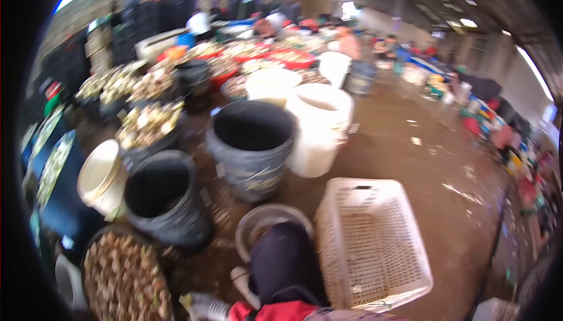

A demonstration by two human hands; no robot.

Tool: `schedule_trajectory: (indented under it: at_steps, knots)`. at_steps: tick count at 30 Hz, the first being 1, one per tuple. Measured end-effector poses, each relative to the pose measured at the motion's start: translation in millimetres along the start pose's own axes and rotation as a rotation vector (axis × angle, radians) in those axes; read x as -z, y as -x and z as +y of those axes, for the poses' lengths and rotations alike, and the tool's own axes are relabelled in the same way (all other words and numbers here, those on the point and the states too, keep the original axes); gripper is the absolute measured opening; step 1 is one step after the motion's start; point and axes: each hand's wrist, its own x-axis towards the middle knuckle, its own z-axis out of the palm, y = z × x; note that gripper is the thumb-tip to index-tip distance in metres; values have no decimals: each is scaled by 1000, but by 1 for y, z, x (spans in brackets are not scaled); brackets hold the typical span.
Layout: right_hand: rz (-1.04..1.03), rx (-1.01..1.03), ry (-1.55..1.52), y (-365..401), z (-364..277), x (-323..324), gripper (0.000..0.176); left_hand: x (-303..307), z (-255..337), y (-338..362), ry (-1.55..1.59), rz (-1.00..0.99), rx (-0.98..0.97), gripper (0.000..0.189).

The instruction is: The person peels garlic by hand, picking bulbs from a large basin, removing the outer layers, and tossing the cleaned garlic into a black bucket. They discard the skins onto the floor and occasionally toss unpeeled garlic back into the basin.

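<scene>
My left hand (206,307), in a grey glove with a striped cuff, is low in the view beside a tub of small brownish bulbs (126,274). A yellowish-green thing (186,301) shows at its fingertips, too blurred to name; the fingers look closed on it. A red sleeve (272,311) lies below my dark-clothed knee (284,256). Just beyond the knee sits a grey basin (243,236), and an empty white perforated crate (413,233) stands to its right. My right hand is out of view.
Dark buckets (249,171) (193,221) and white buckets (311,151) (97,180) stand ahead and left. Behind them are heaped bulbs (149,124) and red tubs (302,63). Blurred people (349,45) are farther back. Wet brown floor (404,156) extends right, with scraps on it.
</scene>
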Motion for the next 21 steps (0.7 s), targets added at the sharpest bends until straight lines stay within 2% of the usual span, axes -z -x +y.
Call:
schedule_trajectory:
  at_steps: [1,2,3,4,5,6,7,8,9,10,11,12,14,15,16,18,20,21]
  knots:
    - [-34,17,421,7,-40,-9,28,4,-1,3,14,27,53,52]
    - [-82,-30,473,7,-63,-16,28,7,-2,8,35,73,108,53]
    - [-29,51,520,11,-76,-24,26,11,-3,13,64,131,160,55]
    - [55,27,593,1,-65,-18,20,23,-26,3,395,338,72,36]
    - [-37,142,805,-6,-56,-7,19,24,-16,10,100,272,-76,32]
    - [64,43,607,-7,-49,-7,17,31,-28,9,92,270,-284,28]
    - [123,2,485,-10,-45,-5,20,38,-34,9,371,261,-220,28]
    - [107,109,568,-7,-51,-7,22,41,-38,12,653,232,-177,29]
    - [185,-79,325,-11,-52,0,24,42,-43,14,821,271,-157,29]
    - [224,47,379,-16,-51,2,23,45,-44,16,992,289,-141,29]
    - [372,12,566,-8,-79,-26,24,51,-40,23,1082,229,-120,33]
    - [348,61,529,-14,-70,-13,22,50,-36,28,1165,264,-118,33]
    - [240,15,190,-21,-50,0,19,59,-43,32,1234,226,-118,34]
    - [19,-130,10,-25,-42,8,16,62,-46,33,1237,239,-128,34]
    - [-63,-287,260,-19,-32,16,17,64,-48,33,1258,215,-130,35]
    - [-446,20,1033,-13,8,29,24,63,-48,36,1285,199,-142,36]
    - [-680,-207,1482,-8,20,27,32,60,-43,38,1249,267,-143,36]
    - [-583,-256,1572,-6,25,26,34,62,-45,36,1233,206,-197,38]
